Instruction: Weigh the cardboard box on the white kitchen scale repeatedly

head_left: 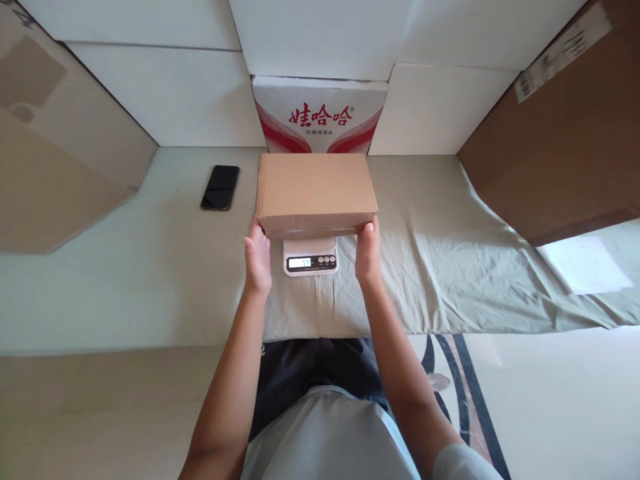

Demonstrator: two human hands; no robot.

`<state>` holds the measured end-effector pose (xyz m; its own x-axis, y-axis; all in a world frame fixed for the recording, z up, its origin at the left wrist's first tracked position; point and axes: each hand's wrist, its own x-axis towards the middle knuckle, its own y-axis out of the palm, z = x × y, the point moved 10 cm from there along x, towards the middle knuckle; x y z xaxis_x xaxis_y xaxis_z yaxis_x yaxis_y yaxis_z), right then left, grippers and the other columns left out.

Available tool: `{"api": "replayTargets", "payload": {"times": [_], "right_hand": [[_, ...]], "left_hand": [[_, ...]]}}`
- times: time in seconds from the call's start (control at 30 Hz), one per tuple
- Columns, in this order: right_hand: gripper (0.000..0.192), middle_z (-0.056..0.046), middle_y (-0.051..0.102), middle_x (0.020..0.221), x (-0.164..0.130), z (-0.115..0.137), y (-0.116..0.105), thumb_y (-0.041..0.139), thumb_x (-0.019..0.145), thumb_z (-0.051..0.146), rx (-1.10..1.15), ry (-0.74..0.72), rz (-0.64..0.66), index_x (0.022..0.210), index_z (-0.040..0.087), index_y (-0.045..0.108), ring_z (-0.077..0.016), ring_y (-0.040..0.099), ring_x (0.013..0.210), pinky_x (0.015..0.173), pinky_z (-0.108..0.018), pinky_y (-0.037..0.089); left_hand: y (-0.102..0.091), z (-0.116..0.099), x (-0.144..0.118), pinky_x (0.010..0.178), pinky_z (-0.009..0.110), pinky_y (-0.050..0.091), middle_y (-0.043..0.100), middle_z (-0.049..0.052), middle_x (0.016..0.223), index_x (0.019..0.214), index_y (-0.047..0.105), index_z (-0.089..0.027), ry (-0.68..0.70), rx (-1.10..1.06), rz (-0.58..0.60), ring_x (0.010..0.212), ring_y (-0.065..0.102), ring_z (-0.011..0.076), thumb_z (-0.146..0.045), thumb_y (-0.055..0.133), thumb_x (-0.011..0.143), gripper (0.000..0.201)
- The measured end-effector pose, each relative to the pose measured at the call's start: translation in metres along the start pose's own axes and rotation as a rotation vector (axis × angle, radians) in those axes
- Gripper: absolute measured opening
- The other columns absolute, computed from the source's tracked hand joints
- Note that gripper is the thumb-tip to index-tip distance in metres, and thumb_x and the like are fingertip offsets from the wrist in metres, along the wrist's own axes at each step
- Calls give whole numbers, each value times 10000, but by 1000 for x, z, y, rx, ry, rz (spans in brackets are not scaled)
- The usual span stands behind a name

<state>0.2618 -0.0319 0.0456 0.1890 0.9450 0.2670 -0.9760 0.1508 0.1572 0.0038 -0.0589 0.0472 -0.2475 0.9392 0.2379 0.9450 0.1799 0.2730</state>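
A brown cardboard box (316, 183) is above or on a small white kitchen scale (311, 265); whether it rests on the platform cannot be seen. The scale's lit display shows digits, and the box covers most of its platform. At the box's near left corner is my left hand (258, 261), its thumb held out from the box and its fingers partly hidden at the lower edge. My right hand (368, 253) grips the near right corner, thumb against the front face and the other fingers hidden.
A black phone (221, 187) lies left on the cloth-covered surface (440, 267). Behind stand white panels and a white carton with red lettering (321, 117). Large brown cartons flank both sides, left (70, 147) and right (565, 127). A white sheet (587, 265) lies at right.
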Motion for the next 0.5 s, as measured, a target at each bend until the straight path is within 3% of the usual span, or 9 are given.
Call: {"api": "replayTargets", "payload": {"times": [0.17,0.33,0.5], "right_hand": [[630,-31,566,1552,43,0,8,433,984,700,16,-41,14,1503,351,505,-291,453,1536,1338,-559,303],[729,-45,555,1562,90,-14,23,437,935,761,27,-92,27,1509,315,494,-283,429,1560,1342,-524,302],[858,-50,507,1613,117,-46,34,485,848,841,56,-26,7,1509,294,479,-271,376,1595,1374,-493,237]], "left_hand": [[4,1,45,1346,518,227,496,53,1661,1439,617,-333,34,5,62,1612,347,315,-927,346,856,875],[2,30,105,1336,518,256,458,96,1682,1419,623,-268,11,13,66,1627,312,326,-991,345,780,1005],[-4,62,141,1349,450,221,427,82,1707,1504,552,-255,-101,1,-17,1636,298,255,-845,180,946,894]]}}
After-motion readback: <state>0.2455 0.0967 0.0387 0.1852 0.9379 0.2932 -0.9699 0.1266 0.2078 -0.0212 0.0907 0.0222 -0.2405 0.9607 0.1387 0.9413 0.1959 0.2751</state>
